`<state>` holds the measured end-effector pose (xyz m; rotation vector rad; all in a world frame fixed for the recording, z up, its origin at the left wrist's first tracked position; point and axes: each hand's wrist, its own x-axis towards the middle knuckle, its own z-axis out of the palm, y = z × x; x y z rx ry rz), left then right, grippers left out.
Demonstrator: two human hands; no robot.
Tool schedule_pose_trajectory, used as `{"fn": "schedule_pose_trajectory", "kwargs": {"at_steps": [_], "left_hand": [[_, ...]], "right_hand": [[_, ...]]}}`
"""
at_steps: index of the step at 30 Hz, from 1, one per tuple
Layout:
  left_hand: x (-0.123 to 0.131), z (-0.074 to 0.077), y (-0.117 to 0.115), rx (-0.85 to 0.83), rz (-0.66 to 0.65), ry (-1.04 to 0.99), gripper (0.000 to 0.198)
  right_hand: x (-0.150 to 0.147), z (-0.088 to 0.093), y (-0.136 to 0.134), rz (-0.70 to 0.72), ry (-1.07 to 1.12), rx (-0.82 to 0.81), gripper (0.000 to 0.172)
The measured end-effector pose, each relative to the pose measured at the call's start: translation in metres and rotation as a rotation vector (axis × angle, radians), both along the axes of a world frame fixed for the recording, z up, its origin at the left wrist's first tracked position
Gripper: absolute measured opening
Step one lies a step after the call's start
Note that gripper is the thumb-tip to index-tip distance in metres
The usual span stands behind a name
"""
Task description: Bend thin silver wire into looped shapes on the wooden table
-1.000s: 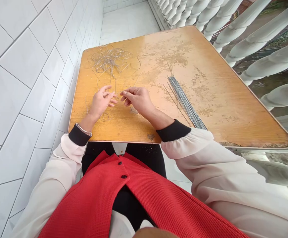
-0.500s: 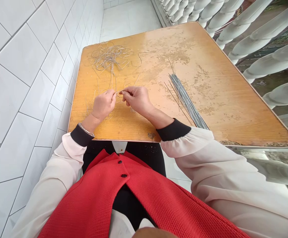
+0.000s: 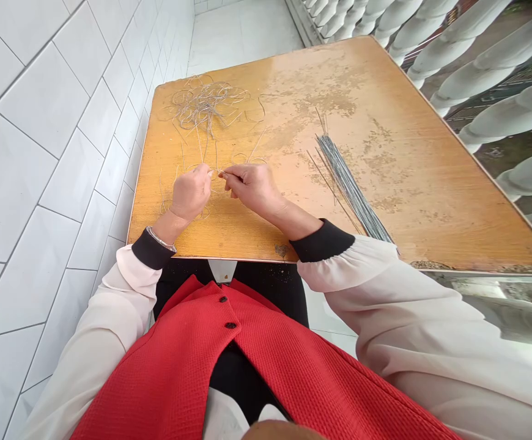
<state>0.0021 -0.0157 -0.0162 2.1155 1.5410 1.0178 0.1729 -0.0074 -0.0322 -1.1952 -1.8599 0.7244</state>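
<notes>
My left hand is closed in a pinch on a thin wire that rises from between its fingers toward the far side. Close beside it, my right hand pinches thumb and forefinger together on a fine wire end; the exact grip is too small to make out. Both hands are just above the wooden table, fingertips a small gap apart. Beyond them lies a loose tangle of thin wire. To the right, a bundle of straight grey wires rests on the tabletop.
Loose curled wire strands lie left of my left hand. A white tiled wall runs along the left. White balusters line the right side, past the table edge. My lap is against the near edge.
My fingertips have parted slightly. The wires rising from my left hand now lean differently toward the tangle. The view has shifted a little.
</notes>
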Motion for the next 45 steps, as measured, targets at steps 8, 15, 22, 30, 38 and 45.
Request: {"fn": "schedule_pose_trajectory", "kwargs": {"at_steps": [8, 15, 22, 30, 38, 45], "left_hand": [[0.000, -0.001, 0.002, 0.014, 0.016, 0.022, 0.026], [0.006, 0.001, -0.001, -0.005, 0.025, 0.046, 0.024], [0.008, 0.002, -0.001, -0.053, 0.010, -0.069, 0.031], [0.011, 0.000, -0.003, -0.049, -0.006, -0.033, 0.030], [0.009, -0.004, -0.002, -0.027, 0.057, 0.085, 0.020], [0.005, 0.000, 0.003, -0.172, 0.007, -0.222, 0.057]], "right_hand": [[-0.003, -0.004, -0.003, -0.026, -0.018, 0.001, 0.037], [-0.001, -0.005, -0.001, -0.145, -0.204, 0.149, 0.022], [-0.004, -0.003, -0.004, -0.166, -0.466, 0.217, 0.023], [-0.014, -0.005, -0.007, -0.203, -0.453, 0.234, 0.021], [-0.013, -0.008, -0.004, -0.221, -0.468, 0.263, 0.031], [-0.006, -0.004, -0.004, -0.227, -0.590, 0.231, 0.040]]}}
